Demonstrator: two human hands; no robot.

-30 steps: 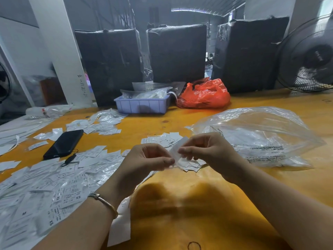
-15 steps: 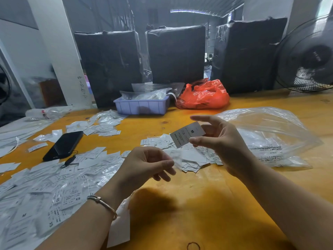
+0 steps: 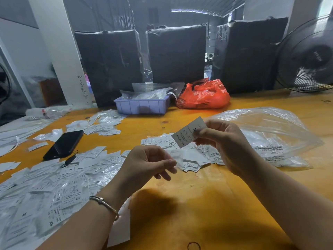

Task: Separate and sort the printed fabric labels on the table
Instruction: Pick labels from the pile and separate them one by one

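Right hand point(image 3: 221, 143), right of centre in the frame, raised above the table point(image 3: 180, 210), thumb and fingers pinching one printed label point(image 3: 187, 132) by its right end. Label tilted, upper right corner highest, print facing the camera, "MADE IN CHINA" legible along its lower left edge. Left hand point(image 3: 149, 163), lower and just left of centre, fingers curled, thumb pressed against the forefinger over a thin clear plastic sleeve point(image 3: 177, 157), blurred and hard to make out. Thin metal bracelet point(image 3: 105, 204) round the left wrist.

Directly behind and below both hands, a small heap of labels point(image 3: 191, 159) lying on the table, touching the lower edge of a large clear plastic bag point(image 3: 266, 130) at the right of the frame, with warning print along its near side. Across the lower left of the frame, a wide spread of sleeved labels point(image 3: 54, 192), some marked "XS". Further up on the left, a second scatter of labels point(image 3: 100, 125). Black phone point(image 3: 64, 144) lying flat between those two spreads, a short strap trailing from its near end.

At the far edge of the table, upper centre, a pale blue tray point(image 3: 142, 106) filled with clear bags, and just right of it an orange-red plastic bag point(image 3: 203, 95). Behind them, three black wrapped bundles point(image 3: 176, 53) standing upright. Black fan point(image 3: 306, 56) at the upper right edge.
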